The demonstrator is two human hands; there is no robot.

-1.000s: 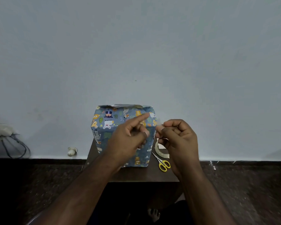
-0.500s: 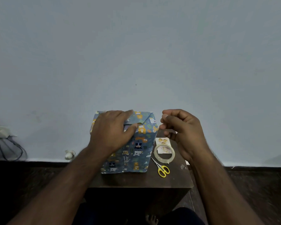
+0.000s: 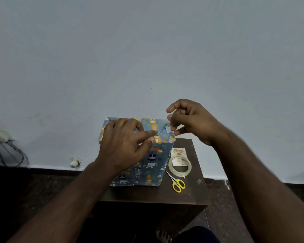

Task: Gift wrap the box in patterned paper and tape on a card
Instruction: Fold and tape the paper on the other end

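Observation:
The box (image 3: 147,160), wrapped in blue paper printed with animals, stands on a small dark wooden table (image 3: 165,193). My left hand (image 3: 125,142) rests on the box's top and presses the folded paper flap down with its fingers. My right hand (image 3: 189,123) hovers at the box's top right corner, fingers curled, pinching what looks like a small piece of clear tape (image 3: 168,129). A roll of clear tape (image 3: 180,164) lies right of the box on a small pale card (image 3: 178,152) with orange pictures.
Yellow-handled scissors (image 3: 177,183) lie on the table in front of the tape roll. A plain wall rises just behind the table. At the far left hang a wall socket and cables (image 3: 5,146); a small white object (image 3: 75,162) sits at the skirting.
My left hand went from pointing in front of the box to pressing on its top flap. My right hand rose from beside the box to its top right corner. The view tilted down.

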